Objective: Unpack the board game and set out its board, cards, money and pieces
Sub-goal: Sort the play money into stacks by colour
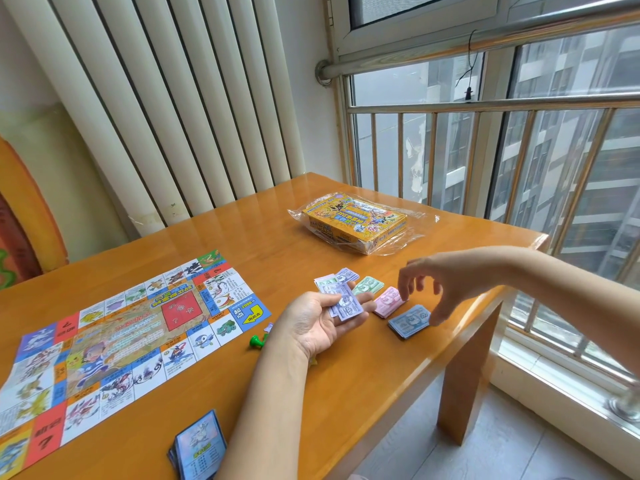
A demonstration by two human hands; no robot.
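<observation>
The left hand [320, 322] is lying palm up just above the table [346, 375], fingers stretched out almost straight and carrying a few purple notes [344, 303] across them. The thumb is running along the notes' upper edge; whether it is pressing on them I cannot tell. Its forearm is coming up from the near edge, passing beside the cards [199, 445].

The right hand [436, 285] is hanging palm down, fingers loosely curled and pointing at the table, gripping nothing that shows. It is hovering over the pink pile [389, 301] and the blue pile [410, 322], with one blurred fingertip reaching down to the blue pile's right edge. Its arm is reaching in from the right, wrist bent.

The money is sitting in small piles near the table's right edge – a green pile [369, 285] just behind the pink one. The board [131, 337] is lying unfolded to the left, a green pawn [255, 341] just beside it, and the box [356, 221] is resting at the far side.
</observation>
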